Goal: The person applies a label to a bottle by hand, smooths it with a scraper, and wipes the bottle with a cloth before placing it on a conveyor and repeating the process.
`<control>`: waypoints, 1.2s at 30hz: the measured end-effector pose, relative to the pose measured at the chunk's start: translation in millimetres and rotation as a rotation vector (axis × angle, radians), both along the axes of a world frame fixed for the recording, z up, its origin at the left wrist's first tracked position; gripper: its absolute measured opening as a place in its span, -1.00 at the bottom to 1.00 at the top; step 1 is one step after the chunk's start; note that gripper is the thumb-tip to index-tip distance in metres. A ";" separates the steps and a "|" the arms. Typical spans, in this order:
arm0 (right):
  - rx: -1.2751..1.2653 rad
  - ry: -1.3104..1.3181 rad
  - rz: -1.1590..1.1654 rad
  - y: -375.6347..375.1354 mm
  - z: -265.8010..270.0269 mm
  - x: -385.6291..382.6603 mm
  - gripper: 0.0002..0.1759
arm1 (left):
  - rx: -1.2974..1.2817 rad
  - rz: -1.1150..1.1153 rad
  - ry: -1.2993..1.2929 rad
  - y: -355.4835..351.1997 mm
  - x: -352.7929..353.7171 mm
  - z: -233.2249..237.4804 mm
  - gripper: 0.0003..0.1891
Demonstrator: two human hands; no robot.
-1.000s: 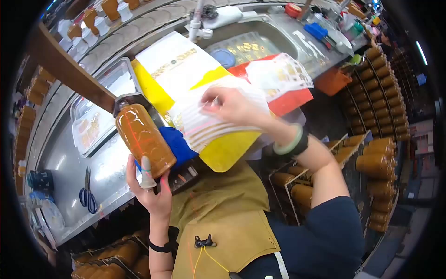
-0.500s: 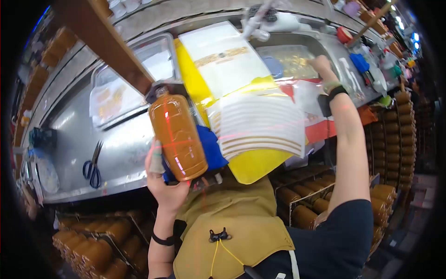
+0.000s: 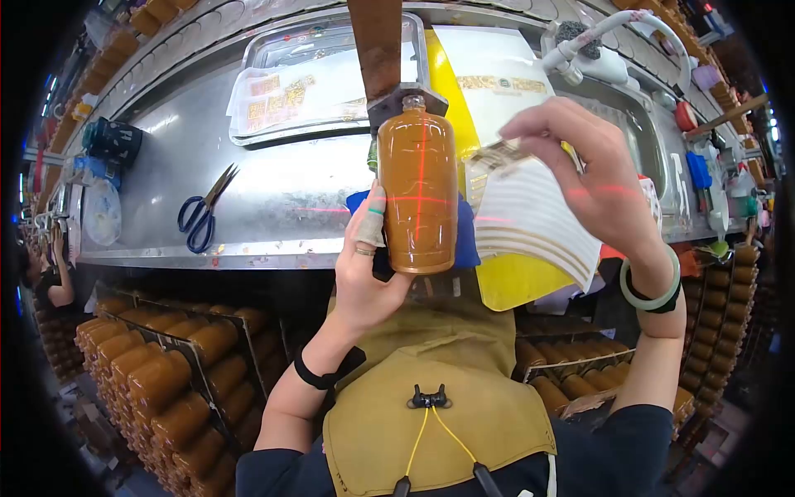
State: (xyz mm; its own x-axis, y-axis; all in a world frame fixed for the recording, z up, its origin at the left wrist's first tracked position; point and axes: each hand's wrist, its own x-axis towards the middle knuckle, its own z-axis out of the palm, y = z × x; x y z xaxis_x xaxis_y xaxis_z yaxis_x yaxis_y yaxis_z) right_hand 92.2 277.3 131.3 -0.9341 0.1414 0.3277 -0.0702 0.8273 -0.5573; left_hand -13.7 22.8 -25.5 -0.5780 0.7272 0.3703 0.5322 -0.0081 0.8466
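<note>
A shiny brown bottle is held by the left hand, a thin patterned piece by the right hand. White gold-marked sheets are laid in a silver metal tray.

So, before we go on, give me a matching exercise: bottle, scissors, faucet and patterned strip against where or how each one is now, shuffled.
1. Bottle
2. Scissors
3. Faucet
4. Patterned strip

A. At the fingertips of the right hand
B. White and curved
C. Brown, held by the left hand
D. Blue-handled, lying on the metal counter

Pairs: 1-C, 2-D, 3-B, 4-A
</note>
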 end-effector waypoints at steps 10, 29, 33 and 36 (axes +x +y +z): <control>0.071 0.027 0.078 -30.9 -49.6 -63.0 -0.73 | 0.123 -0.173 -0.620 26.7 -21.8 42.9 0.04; -0.923 -0.167 -0.345 -37.2 -85.5 -69.9 -0.59 | 0.090 -0.144 -0.870 47.3 -30.2 46.4 -0.14; -0.916 -0.177 -0.279 -35.3 -82.8 -66.8 -0.45 | 0.094 -0.155 -0.823 44.5 -28.8 45.2 -0.13; -1.016 -0.181 -0.287 -32.6 -85.0 -67.9 -0.46 | 0.116 -0.171 -0.899 43.8 -29.9 48.5 -0.13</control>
